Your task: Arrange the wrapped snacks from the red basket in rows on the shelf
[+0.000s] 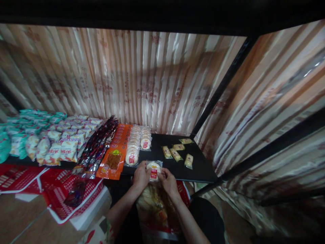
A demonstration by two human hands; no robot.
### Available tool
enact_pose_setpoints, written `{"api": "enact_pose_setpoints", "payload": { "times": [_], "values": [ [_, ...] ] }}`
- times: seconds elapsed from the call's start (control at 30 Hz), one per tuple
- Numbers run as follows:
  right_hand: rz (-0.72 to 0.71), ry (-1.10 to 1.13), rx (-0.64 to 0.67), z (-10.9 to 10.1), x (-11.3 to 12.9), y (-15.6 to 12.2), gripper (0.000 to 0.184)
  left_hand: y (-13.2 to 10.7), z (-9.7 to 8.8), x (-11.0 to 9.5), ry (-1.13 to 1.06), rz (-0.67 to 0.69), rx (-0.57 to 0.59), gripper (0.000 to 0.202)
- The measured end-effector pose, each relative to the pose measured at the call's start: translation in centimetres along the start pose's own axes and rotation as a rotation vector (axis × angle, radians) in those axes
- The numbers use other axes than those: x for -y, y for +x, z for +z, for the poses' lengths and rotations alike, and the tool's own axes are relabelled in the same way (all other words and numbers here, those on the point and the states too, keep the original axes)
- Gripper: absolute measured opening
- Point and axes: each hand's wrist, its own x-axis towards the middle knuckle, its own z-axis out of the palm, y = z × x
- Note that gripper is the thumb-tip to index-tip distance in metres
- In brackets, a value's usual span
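Between my two hands, near the shelf's front edge, is a round white rice cracker pack (153,171) in clear film with a red label. My left hand (142,175) grips its left side and my right hand (167,181) pinches its right side. Below them, on my lap, lies a large glossy bag (158,211), its contents hard to make out. Just behind my left hand, a row of similar rice cracker packs (132,154) stands on the black shelf, with a shorter row (145,140) beside it.
Several small yellowish packets (175,154) lie on the black shelf (198,171). To the left are an orange snack bag (114,152), dark shiny packets (95,149), white packets (68,149) and teal packets (19,145). Red baskets (86,184) stand below. A black post (223,84) rises at right.
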Motion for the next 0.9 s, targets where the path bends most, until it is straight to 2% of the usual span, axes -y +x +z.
{"api": "enact_pose_setpoints", "payload": {
  "times": [0.27, 0.43, 0.57, 0.73, 0.9],
  "values": [
    [-0.051, -0.099, -0.066, 1.2, 0.1, 3.4, 0.025, 0.8, 1.6, 0.2, 0.038, 0.024, -0.111, 0.043],
    [-0.038, -0.114, -0.070, 2.4, 0.0, 5.0, 0.025, 0.9, 2.7, 0.4, 0.098, 0.001, -0.107, 0.052],
    [-0.031, -0.145, -0.087, 3.0, 0.4, 6.1, 0.021, 1.2, 3.5, 0.6, 0.090, 0.044, -0.130, 0.057],
    [-0.017, -0.217, -0.097, 3.7, 1.0, 7.5, 0.013, 2.2, 4.3, 0.9, 0.097, 0.070, -0.151, 0.063],
    [-0.023, -0.224, -0.093, 4.5, 0.9, 9.0, 0.016, 3.3, 5.0, 1.5, 0.099, 0.066, -0.151, 0.064]
  ]
}}
